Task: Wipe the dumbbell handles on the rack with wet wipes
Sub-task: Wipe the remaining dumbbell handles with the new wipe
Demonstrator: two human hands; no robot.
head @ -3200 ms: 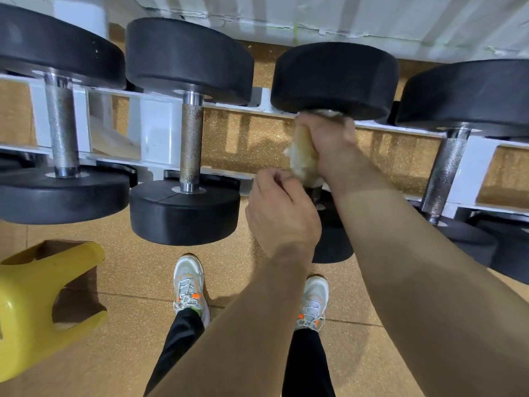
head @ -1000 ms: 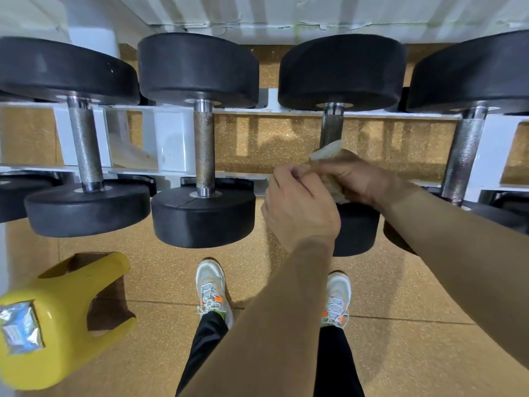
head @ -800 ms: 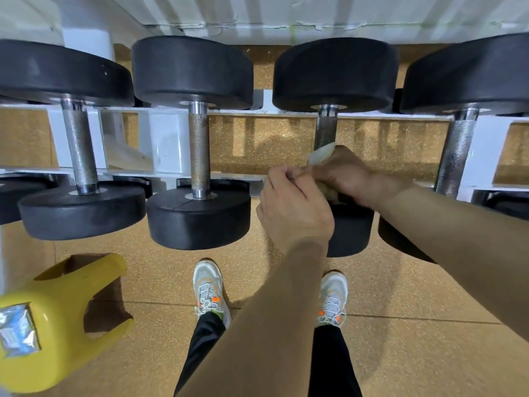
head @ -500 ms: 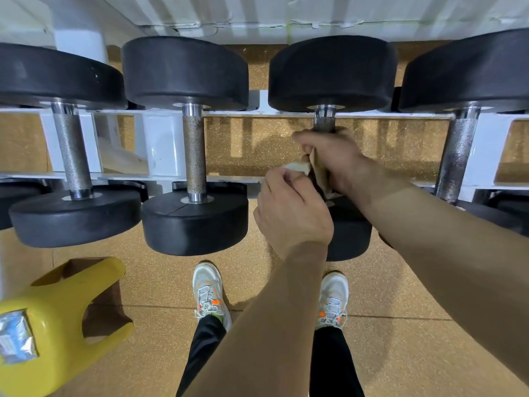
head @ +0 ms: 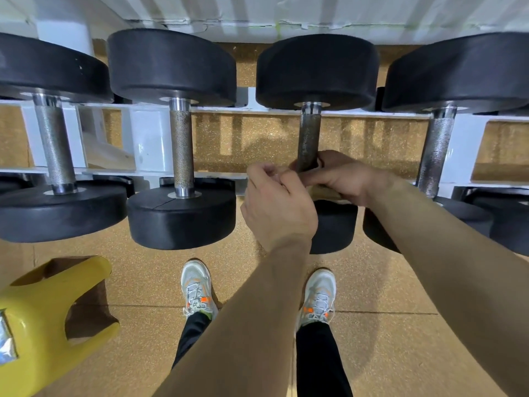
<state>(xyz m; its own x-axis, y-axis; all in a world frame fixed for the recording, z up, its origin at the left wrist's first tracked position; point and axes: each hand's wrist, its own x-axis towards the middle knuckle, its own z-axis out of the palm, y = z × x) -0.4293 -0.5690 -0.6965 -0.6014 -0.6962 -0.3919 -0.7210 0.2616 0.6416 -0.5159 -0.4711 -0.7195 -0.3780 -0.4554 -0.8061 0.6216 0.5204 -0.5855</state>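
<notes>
Below the fingers, two pale shoes point(head: 196, 287) stand on the speckled floor point(head: 386, 282). Well to the left of the fingers sits a yellow stool point(head: 43, 325) with a silvery packet point(head: 4, 342) on top. Both bare forearms reach forward. The left hand point(head: 274, 207) has its fingers point(head: 264, 170) curled, touching the right thumb; whether they pinch anything I cannot tell. Just to its right, the right hand point(head: 347, 179) curls its fingers round the lower end of a dark handle point(head: 309, 133). A pale wipe point(head: 325, 194) shows under its palm, against that handle's base. The handle runs up from the fingers to a black head point(head: 315, 67). This dumbbell lies on a white rack point(head: 148, 144), with two dumbbells point(head: 180, 156) left of the fingers and one point(head: 435, 150) to the right. Beyond is a white ribbed wall point(head: 286, 10).
</notes>
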